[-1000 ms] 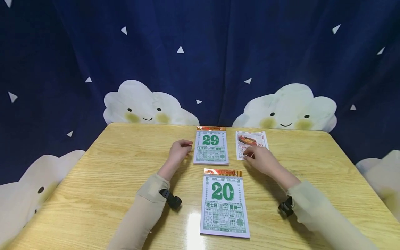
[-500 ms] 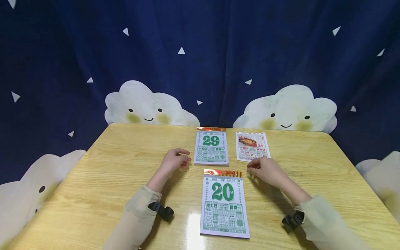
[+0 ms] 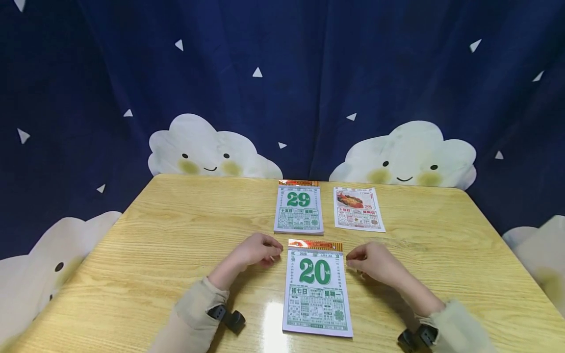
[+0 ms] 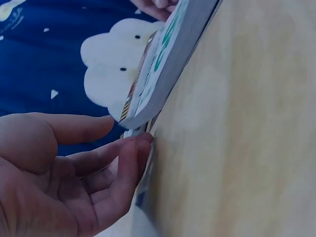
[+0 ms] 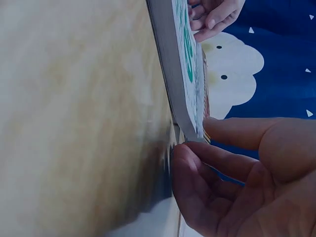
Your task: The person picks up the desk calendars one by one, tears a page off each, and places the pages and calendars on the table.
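A tear-off calendar (image 3: 315, 295) showing a green 20 lies flat on the table, with a shiny red and gold strip along its top. My left hand (image 3: 257, 251) is beside its upper left corner, fingers loosely bent and nothing held. Across from it, by the upper right corner, my right hand (image 3: 375, 264) has thumb and fingers apart. In the left wrist view the pad's thick grey edge (image 4: 175, 74) comes right up to the fingertips. The right wrist view has the calendar's corner (image 5: 192, 126) close to thumb and forefinger.
Behind stands a second tear-off calendar (image 3: 298, 210) with a green 29, lying flat. To its right is a loose calendar sheet (image 3: 359, 211) with a red 28 and a food picture. A dark blue curtain (image 3: 291, 88) with clouds hangs beyond the wooden table (image 3: 194, 206).
Both hands have moved back toward the body, from beside the 29 calendar and the loose sheet to the top corners of the 20 calendar. The right hand no longer covers the sheet.
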Tool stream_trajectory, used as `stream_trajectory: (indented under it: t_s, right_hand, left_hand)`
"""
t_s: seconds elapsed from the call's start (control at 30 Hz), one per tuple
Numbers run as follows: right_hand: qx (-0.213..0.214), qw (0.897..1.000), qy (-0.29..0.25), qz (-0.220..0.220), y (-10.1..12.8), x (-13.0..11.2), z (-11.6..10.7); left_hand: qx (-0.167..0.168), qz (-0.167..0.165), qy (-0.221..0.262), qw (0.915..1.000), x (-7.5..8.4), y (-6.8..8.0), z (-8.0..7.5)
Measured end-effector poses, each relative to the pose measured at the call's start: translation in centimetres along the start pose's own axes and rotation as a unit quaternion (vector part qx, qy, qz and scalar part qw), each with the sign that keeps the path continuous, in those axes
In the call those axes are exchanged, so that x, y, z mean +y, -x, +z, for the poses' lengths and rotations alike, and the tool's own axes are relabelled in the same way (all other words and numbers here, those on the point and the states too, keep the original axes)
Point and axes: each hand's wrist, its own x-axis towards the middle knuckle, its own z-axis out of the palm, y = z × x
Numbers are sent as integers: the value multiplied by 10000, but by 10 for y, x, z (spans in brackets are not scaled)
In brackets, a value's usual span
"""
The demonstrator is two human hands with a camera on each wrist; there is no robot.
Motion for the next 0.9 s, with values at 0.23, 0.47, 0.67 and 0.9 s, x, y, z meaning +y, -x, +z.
stream_trajectory:
  t_s: [0.23,0.47,0.67,0.9]
  right_hand:
    - [158,9991,378,-51,7,-3,6]
    - [384,9981,472,-21,8,-5,11]
    - [472,9978,-230,408,6,-4,16]
    - [704,9814,-1718,496,2,-2,22]
  left_hand:
    - [-160,281,-323,9990,2,9,12]
    - [-148,417,-403,9982,3,13,18]
    - [-168,563,-54,9983,0,14,20]
    - [-347,818,986,9912,-3,11,20]
